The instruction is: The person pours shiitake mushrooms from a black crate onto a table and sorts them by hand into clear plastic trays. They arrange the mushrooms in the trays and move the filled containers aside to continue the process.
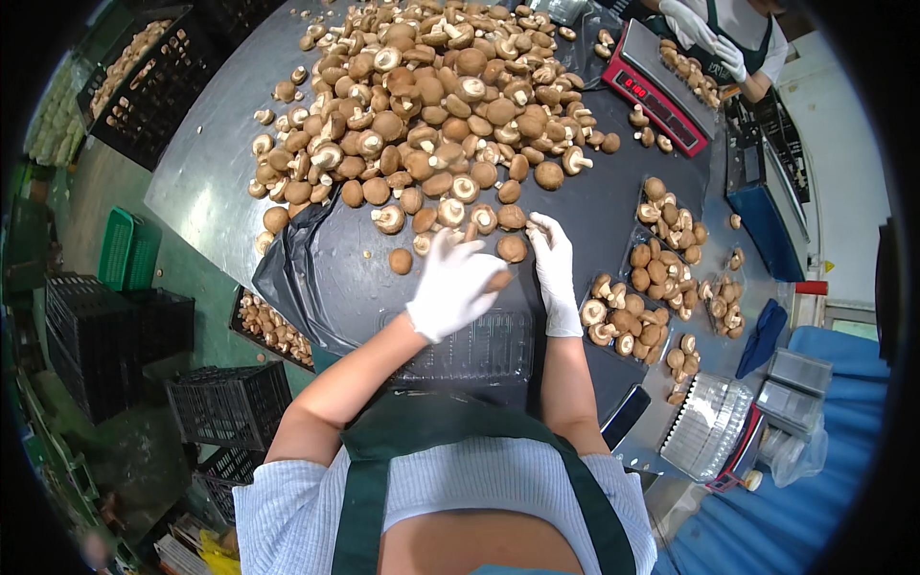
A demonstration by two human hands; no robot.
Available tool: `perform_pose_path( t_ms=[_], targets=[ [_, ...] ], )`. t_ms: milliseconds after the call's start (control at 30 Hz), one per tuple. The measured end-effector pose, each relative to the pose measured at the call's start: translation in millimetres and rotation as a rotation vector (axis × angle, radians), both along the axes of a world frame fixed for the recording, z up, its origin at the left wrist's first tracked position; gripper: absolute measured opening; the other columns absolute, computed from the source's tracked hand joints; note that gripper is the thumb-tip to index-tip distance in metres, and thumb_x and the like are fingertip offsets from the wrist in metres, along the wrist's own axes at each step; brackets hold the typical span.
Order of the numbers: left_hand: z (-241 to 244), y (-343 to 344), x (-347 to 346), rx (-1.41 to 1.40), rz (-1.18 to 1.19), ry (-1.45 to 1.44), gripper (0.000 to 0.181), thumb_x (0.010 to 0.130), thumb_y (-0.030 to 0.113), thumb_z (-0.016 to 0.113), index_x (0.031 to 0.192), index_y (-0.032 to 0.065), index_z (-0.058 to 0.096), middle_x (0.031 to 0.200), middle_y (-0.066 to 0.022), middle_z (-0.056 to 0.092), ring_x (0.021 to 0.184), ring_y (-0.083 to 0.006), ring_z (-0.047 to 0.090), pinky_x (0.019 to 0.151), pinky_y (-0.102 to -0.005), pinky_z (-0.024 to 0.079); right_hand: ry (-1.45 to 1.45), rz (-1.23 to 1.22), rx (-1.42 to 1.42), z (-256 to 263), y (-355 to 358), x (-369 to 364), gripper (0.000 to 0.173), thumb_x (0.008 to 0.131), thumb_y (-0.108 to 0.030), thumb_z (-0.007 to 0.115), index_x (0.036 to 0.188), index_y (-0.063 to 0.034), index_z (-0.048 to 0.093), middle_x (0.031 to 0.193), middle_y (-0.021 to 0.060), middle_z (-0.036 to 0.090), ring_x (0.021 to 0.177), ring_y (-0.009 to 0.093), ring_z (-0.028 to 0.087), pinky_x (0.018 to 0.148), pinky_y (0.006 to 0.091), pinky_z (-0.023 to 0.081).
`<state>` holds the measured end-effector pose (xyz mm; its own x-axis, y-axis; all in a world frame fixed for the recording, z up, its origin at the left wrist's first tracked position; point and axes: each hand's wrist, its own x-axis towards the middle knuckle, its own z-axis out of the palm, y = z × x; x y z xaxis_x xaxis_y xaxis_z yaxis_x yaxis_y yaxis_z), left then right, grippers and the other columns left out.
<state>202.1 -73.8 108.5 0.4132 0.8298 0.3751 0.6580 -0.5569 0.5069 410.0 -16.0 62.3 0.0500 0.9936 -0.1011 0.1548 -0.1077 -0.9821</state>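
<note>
A large heap of shiitake mushrooms (431, 108) covers the far part of the metal table, partly on black plastic sheeting. My left hand (456, 284), in a white glove, is over the near edge of the heap with a brown mushroom (499, 280) at its fingers. To its right my right hand (552, 269), also gloved, touches or nearly touches a mushroom (511, 217) with its fingertips; whether it grips it I cannot tell. Close to my body lies a clear plastic tray (496, 352), partly under my left forearm, with no mushrooms visible in it.
Filled trays of mushrooms (625, 323) stand at the right, near a phone (625, 417) and a stack of clear trays (708, 428). A red digital scale (658, 86) is at the far right, beside a co-worker's gloved hands (719, 54). Black crates (230, 406) stand on the floor at left.
</note>
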Motion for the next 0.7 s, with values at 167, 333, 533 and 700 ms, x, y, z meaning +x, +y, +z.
perform_pose_path(
  t_ms=[167, 333, 533, 700],
  targets=[
    [33.8, -36.5, -117.8, -0.048, 0.506, -0.3, 0.037, 0.076, 0.006, 0.069, 0.112, 0.0029, 0.059, 0.106, -0.0167, 0.059, 0.095, -0.0328, 0.06, 0.088, -0.0406, 0.049, -0.077, 0.02, 0.015, -0.6, 1.1, 3.4, 0.034, 0.095, -0.009, 0.06, 0.128, 0.0, 0.059, 0.118, 0.0109, 0.065, 0.103, 0.018, 0.062, 0.093, 0.0312, 0.05],
    [-28.6, -112.0, -263.5, 0.011, 0.962, -0.092, 0.047, 0.08, 0.001, 0.068, 0.123, 0.0001, 0.052, 0.115, -0.0155, 0.055, 0.108, -0.0293, 0.056, 0.099, -0.0383, 0.044, -0.427, 0.124, 0.238, 9.3, 11.9, -12.8, 0.041, 0.089, -0.015, 0.068, 0.128, -0.0046, 0.06, 0.122, 0.0147, 0.062, 0.106, 0.029, 0.062, 0.091, 0.0371, 0.051],
    [-29.2, -127.6, -258.2, -0.002, 1.076, 0.122, 0.064, 0.081, 0.011, 0.073, 0.139, 0.0, 0.046, 0.128, -0.022, 0.049, 0.122, -0.0382, 0.047, 0.107, -0.0464, 0.037, -0.469, 0.09, 0.257, 15.4, 14.5, -31.1, 0.037, 0.088, -0.017, 0.068, 0.122, -0.0048, 0.064, 0.118, 0.0171, 0.067, 0.111, 0.035, 0.062, 0.099, 0.0415, 0.047],
    [-10.0, -57.8, -181.7, 0.012, 0.689, -0.04, 0.052, 0.083, 0.013, 0.071, 0.132, 0.0031, 0.055, 0.123, -0.0167, 0.059, 0.117, -0.0339, 0.053, 0.104, -0.0436, 0.04, -0.451, 0.179, 0.408, 14.0, 12.2, -61.9, 0.039, 0.09, -0.019, 0.065, 0.126, -0.0039, 0.061, 0.124, 0.0193, 0.063, 0.115, 0.037, 0.059, 0.1, 0.0438, 0.046]
  ],
)
